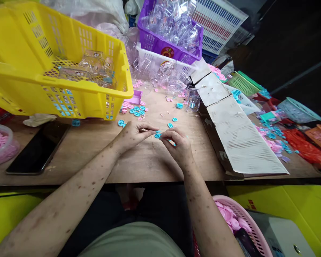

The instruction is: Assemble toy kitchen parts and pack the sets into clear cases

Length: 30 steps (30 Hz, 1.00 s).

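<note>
Pinching a blue piece [157,135], left hand [135,135] and right hand [179,144], both grips narrow! Clear cases [173,25] heap the purple basket [153,40], others lie inside the yellow crate [91,91].

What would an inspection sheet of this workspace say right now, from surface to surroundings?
Surface: brown tabletop, small parts scattered across it.
Job's things: small blue plastic at the fingertips, one piece or two unclear; round blue pieces and pink pieces lie beyond.
Clutter: dark-screened phone, beside a tub of pink parts.
Hands: left hand and right hand, fingers pinching the blue plastic.
Cables: nothing seen on the tabletop.
Surroundings: yellow basket and purple basket hold clear plastic parts.
</note>
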{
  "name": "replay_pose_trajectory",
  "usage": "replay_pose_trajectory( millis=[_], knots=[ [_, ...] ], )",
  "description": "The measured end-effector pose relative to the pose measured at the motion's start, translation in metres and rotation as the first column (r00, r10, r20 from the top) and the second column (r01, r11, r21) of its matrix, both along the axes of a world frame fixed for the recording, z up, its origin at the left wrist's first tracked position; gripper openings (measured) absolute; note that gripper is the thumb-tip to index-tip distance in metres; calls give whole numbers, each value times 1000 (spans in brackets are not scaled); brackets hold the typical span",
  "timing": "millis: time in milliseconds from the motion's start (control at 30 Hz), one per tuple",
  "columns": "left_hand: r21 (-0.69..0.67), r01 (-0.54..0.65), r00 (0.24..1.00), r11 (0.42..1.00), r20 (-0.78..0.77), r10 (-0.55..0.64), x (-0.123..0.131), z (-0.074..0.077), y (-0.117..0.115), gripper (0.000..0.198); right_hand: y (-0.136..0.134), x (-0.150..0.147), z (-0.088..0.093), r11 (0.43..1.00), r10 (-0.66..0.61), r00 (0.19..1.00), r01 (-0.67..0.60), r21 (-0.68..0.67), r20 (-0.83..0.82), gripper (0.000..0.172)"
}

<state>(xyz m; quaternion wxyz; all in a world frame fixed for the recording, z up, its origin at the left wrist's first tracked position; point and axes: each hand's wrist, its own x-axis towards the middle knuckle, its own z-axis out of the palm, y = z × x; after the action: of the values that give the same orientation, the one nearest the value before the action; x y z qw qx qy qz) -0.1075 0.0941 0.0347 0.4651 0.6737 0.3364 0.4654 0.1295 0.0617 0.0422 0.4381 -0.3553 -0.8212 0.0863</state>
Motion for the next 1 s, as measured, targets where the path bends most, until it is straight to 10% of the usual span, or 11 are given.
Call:
replay_pose_trajectory(
  millis=[1000],
  knots=[
    [111, 106, 991, 988, -92, -96, 0, -5, -4, 34, -11, -6, -26, 982, -135, 984, 118, -146, -116, 25]
  ],
)
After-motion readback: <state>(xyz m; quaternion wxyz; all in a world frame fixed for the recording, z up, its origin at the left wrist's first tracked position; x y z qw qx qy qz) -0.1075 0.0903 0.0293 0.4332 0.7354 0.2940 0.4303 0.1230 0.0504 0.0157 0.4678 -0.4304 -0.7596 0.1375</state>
